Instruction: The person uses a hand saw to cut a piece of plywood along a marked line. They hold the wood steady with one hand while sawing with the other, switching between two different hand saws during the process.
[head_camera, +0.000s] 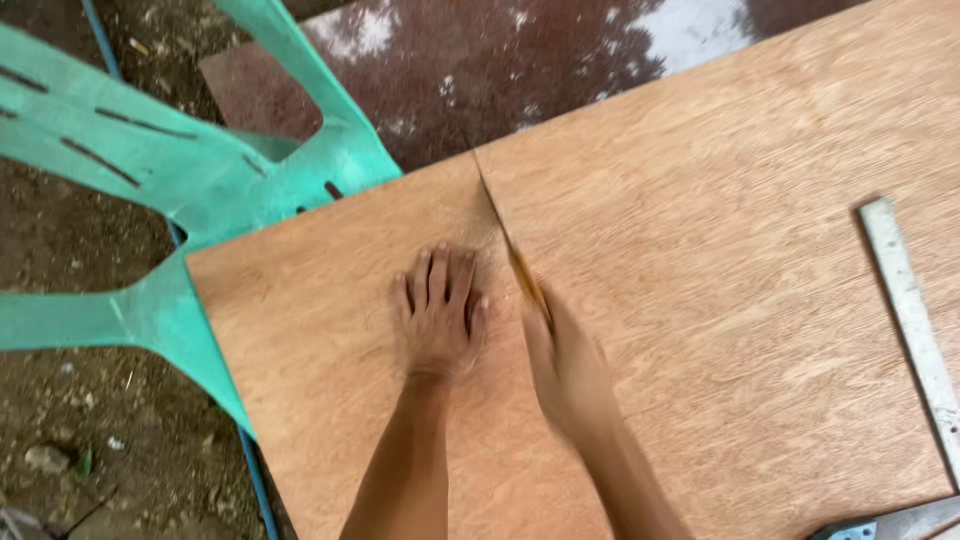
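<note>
The left hand (438, 312) is pressed flat, fingers spread, on a plywood sheet (700, 300). The right hand (562, 365), blurred, is closed around a saw (505, 245) in a cut running from the far edge. Sawing appears underway; steady strokes nearward are called for.

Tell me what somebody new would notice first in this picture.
The big reddish-brown plywood sheet fills the centre and right, with a cut running in from its far edge. The left hand presses flat beside the cut while the right hand grips a thin-bladed handsaw in it. A turquoise plastic chair props the sheet at left.
</note>
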